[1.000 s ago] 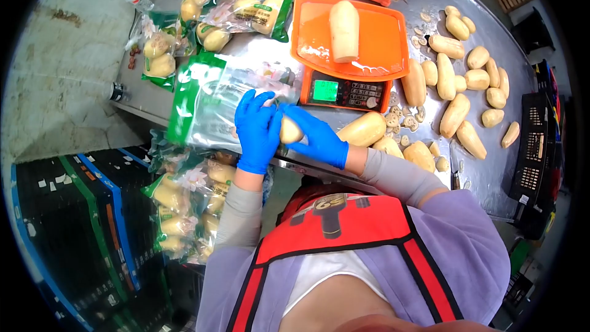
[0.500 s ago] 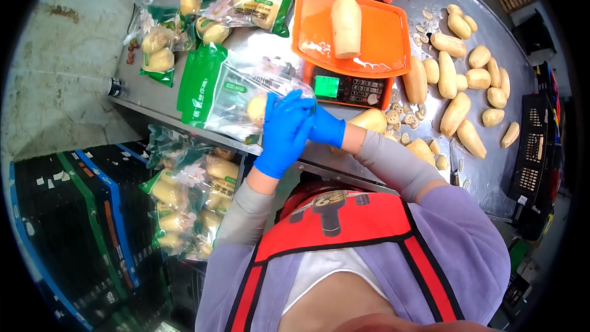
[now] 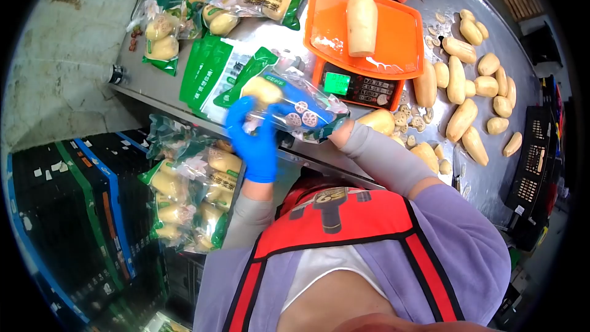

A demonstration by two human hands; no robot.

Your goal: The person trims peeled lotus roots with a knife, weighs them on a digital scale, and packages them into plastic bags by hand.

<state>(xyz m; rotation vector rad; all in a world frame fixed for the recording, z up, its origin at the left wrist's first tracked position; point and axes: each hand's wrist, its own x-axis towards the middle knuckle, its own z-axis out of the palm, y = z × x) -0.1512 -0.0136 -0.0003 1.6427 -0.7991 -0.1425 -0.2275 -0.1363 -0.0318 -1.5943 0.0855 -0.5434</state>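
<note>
Bright light glares on the orange tray (image 3: 390, 46) and the table (image 3: 488, 187) around it. Crates (image 3: 55, 209) lower left of the tray look dim. The left hand (image 3: 255, 147) is slightly blurred; edges curve into black.

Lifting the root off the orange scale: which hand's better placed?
Right, probably. The right hand is nearer the root on the scale; the left hand is farther off. Catch: the right shows through a clear bag, so it'd likely need freeing first.

Metal table (image 3: 495, 190): orange scales (image 3: 396, 43), pale roots (image 3: 461, 120), slices (image 3: 418, 123), bagged roots (image 3: 273, 1), green bags (image 3: 206, 69)
</note>
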